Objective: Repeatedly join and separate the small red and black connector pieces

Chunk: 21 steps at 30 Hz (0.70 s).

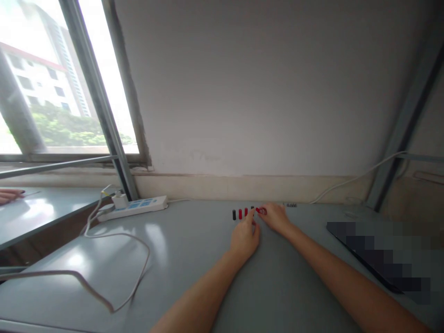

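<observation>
Several small cylinders stand in a short row on the grey tabletop, close to the wall: a black cylinder (234, 214) at the left end, then red cylinders (240, 214), with another black cylinder (252, 208) partly behind my fingers. My left hand (244, 237) rests just in front of the row, index finger stretched towards the black one and thumb apart from it. Whether that fingertip touches anything is too small to tell. To its right, my right hand (274, 216) pinches a small red cylinder (257, 210), tilted, its far end hidden by the fingers.
Small dark pieces (291, 205) lie beyond my right hand. At left are a white power strip (138, 208) and a looping cable (130, 236). A dark flat object, partly pixelated (360, 259), lies at right. Another person's hand (10, 195) is on the far-left table.
</observation>
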### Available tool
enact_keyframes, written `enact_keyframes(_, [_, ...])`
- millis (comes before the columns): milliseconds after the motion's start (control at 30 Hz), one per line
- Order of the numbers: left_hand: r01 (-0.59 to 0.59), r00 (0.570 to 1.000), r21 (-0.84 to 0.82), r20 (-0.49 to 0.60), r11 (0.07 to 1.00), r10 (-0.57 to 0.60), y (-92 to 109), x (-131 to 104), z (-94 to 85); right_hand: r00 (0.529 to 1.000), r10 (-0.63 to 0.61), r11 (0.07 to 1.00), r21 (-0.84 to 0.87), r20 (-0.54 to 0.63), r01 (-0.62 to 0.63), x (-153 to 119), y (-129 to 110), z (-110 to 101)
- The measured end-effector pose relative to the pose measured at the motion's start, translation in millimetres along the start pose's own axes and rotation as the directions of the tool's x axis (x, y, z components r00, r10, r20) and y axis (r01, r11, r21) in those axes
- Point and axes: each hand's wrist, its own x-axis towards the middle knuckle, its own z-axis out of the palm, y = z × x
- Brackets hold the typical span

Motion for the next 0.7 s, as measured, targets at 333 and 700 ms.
enact_keyframes(333, [0.026,0.999,-0.064,-0.024,0.998,-0.028,0.2,4.4,-3.2,0.981,-0.192,0.981,-0.042,0.001,0.192,-31.8,-15.0,-12.6])
enact_keyframes(700, [-0.005,1.000,-0.046,-0.021,0.999,0.004,-4.7,6.8,-4.0,0.965,-0.260,0.965,-0.011,-0.021,0.260,-39.3,-1.4,-14.2])
